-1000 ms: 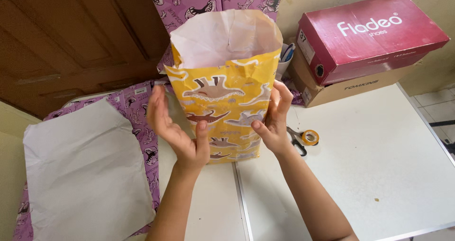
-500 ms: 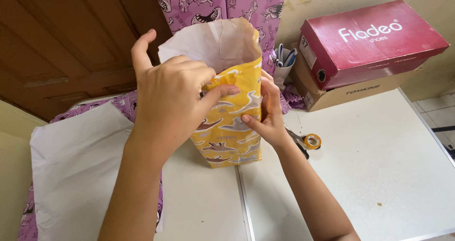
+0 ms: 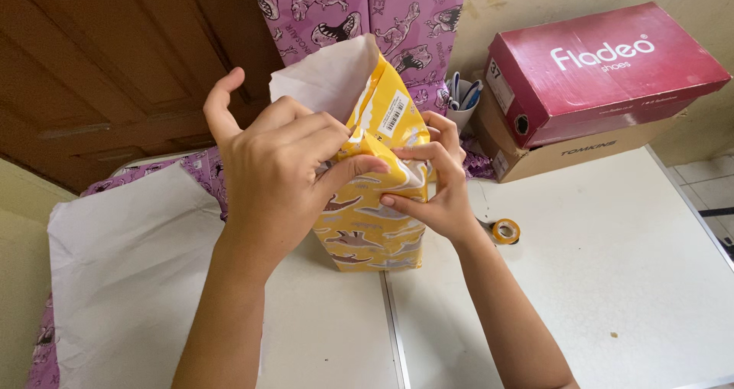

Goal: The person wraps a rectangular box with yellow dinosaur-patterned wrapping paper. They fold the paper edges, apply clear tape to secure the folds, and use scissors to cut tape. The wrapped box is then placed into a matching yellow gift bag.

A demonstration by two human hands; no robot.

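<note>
The yellow dinosaur-print paper bag (image 3: 367,232) stands upright on the white table (image 3: 581,282), near the middle of the back half, its base straddling the seam between the two table panels. Its top is pushed in, with the white inner face of the paper (image 3: 325,79) standing up behind the fold. The left hand (image 3: 279,171) is closed over the upper left of the bag, thumb pressing onto the front panel and fingers curled over the top fold; its index finger is lifted clear. The right hand (image 3: 440,186) pinches the right upper edge, fingertips pressing the paper inward toward the left thumb. In my judgement the step is creasing the top closed; it is best done by keeping the base flat on the table, pressing both side gussets in evenly, and running the crease straight so the front print does not wrinkle. A tilt of the bag or uneven pressure would skew the fold. Just right of the bag, partly hidden by the right wrist, lie a roll of tape (image 3: 504,229) and what appear to be scissors. At the back right corner a red shoebox (image 3: 604,64) sits on a brown box (image 3: 566,152). A white sheet over purple dinosaur paper (image 3: 126,266) covers the left edge.
</note>
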